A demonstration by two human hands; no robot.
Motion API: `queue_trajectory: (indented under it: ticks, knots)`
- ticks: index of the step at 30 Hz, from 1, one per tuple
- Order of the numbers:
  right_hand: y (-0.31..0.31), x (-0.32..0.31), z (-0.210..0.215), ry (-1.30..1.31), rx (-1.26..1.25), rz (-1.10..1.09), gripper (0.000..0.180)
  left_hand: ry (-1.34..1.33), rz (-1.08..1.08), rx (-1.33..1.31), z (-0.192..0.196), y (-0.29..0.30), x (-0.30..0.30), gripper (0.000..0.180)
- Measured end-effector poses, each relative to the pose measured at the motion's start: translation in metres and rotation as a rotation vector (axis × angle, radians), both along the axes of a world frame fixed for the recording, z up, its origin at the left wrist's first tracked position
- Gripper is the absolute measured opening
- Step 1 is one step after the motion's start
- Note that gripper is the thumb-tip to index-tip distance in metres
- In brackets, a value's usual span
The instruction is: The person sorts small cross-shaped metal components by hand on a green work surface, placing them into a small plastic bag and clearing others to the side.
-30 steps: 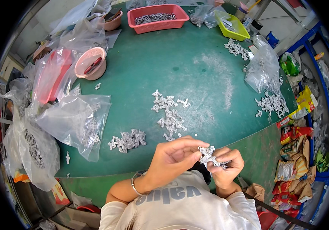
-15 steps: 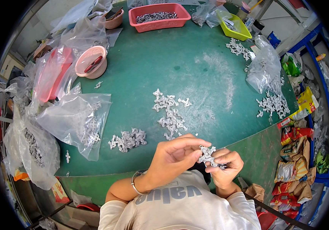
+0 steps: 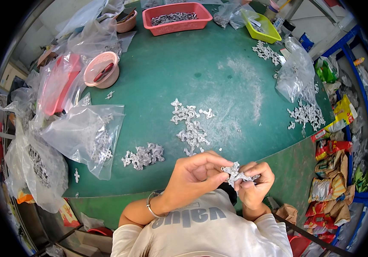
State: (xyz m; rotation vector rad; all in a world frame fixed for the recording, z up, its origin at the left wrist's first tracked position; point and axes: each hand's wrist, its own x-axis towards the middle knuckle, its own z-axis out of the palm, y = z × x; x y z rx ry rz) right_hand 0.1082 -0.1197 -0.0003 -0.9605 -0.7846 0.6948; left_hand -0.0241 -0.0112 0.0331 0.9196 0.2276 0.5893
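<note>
Silver-coloured metal, the branching casting (image 3: pixel 236 174) sits between your two hands at the near edge of the bench (image 3: pixel 149 85). Your left hand (image 3: pixel 194 173) has its index finger and thumb nearly together on the casting's left end; your right hand (image 3: pixel 256 188) has its fingers curled closed over the right part, hiding it, so whether more pieces lie underneath cannot be told. Cloudy plastic blurs the contents of the large bag (image 3: pixel 70 128) at left, and the things in the far bowl (image 3: pixel 126 26) are hard to make out.

Green and scuffed with pale dust, the bench bears a tight heap (image 3: pixel 143 156) of castings, a looser cluster (image 3: pixel 190 128) beyond your left hand, and a pink basin (image 3: pixel 112 79) with a red-handled tool (image 3: pixel 103 72). A red tray (image 3: pixel 178 29) stands at the far side; blue shelving (image 3: pixel 366 198) lines the right.

Bags crowd the left edge, the near edge curves just before your body, and broad green surface opens right of the cluster
</note>
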Motion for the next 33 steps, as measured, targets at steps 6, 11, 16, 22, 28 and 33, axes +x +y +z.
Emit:
queue_trajectory:
  ticks: [6,11,16,22,28,33]
  knots:
    - [0.001,0.000,0.001,0.025,0.004,0.028,0.024,0.008,-0.004,-0.016,-0.002,-0.001,-0.001,0.022]
    - [0.002,0.000,0.003,0.025,0.000,0.014,0.027,0.008,-0.012,-0.020,-0.001,0.000,-0.001,0.022]
    - [0.004,0.000,0.004,0.008,0.006,0.010,0.026,0.010,-0.008,0.007,-0.002,0.000,-0.001,0.022]
    - [0.018,0.004,-0.002,0.148,-0.044,0.024,0.029,0.156,0.102,0.080,-0.017,0.004,-0.001,0.017]
    - [0.031,0.038,-0.034,1.150,-0.111,0.314,0.019,0.683,0.394,0.519,-0.077,0.019,-0.007,0.023]
    - [0.046,0.043,-0.054,0.766,-0.365,0.227,0.019,0.962,0.231,1.154,-0.108,0.000,-0.021,0.044]
